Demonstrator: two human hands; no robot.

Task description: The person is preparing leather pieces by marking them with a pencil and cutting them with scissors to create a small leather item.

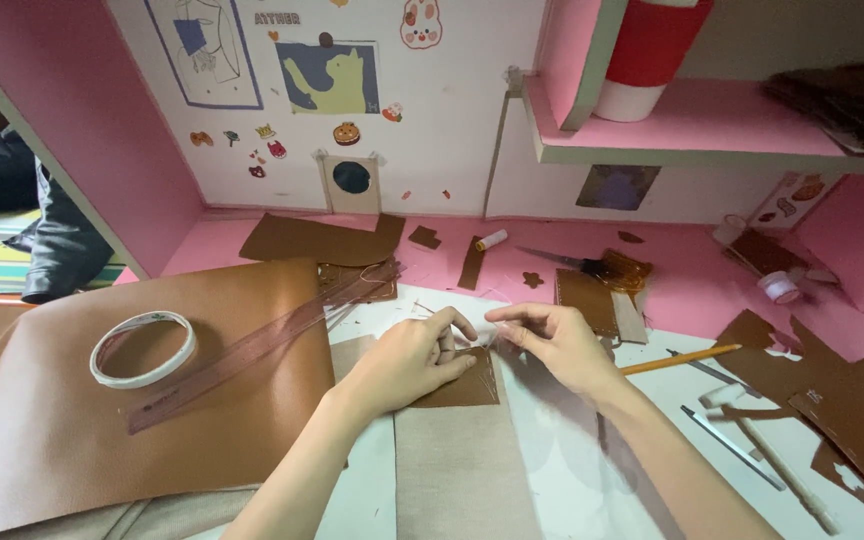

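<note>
Hands close together: left hand (pixel 414 358) pins small brown leather piece (pixel 470 386), right hand (pixel 555 343) pinches thin strip (pixel 484 335) at its 12 o'clock edge. Risk: strip could tear or stick crooked.

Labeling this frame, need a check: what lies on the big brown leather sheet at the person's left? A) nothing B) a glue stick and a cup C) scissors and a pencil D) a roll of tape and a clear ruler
D: a white roll of tape and a clear ruler lie on the big brown leather sheet; the scissors, pencil and glue stick lie off it on the desk.
</note>
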